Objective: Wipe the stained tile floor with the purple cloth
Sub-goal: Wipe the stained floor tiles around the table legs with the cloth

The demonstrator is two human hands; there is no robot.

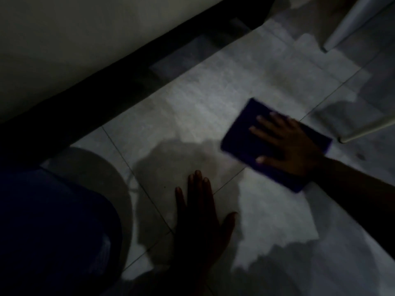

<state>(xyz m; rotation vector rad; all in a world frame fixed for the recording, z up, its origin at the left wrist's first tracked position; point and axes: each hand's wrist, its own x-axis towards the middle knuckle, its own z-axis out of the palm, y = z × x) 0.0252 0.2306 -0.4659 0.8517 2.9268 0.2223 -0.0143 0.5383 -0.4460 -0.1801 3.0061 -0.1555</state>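
Note:
The room is dim. A folded purple cloth lies flat on the grey tile floor, right of centre. My right hand presses down on it, palm flat and fingers spread toward the left; the cloth's edges look motion-blurred. My left hand rests flat on the tiles lower down, fingers apart and pointing up the frame, holding nothing. A faint brownish stain shows on the tile between the two hands.
A pale wall with a black skirting band runs diagonally across the upper left. White furniture legs stand on the floor at the right. My knee in dark blue cloth fills the lower left.

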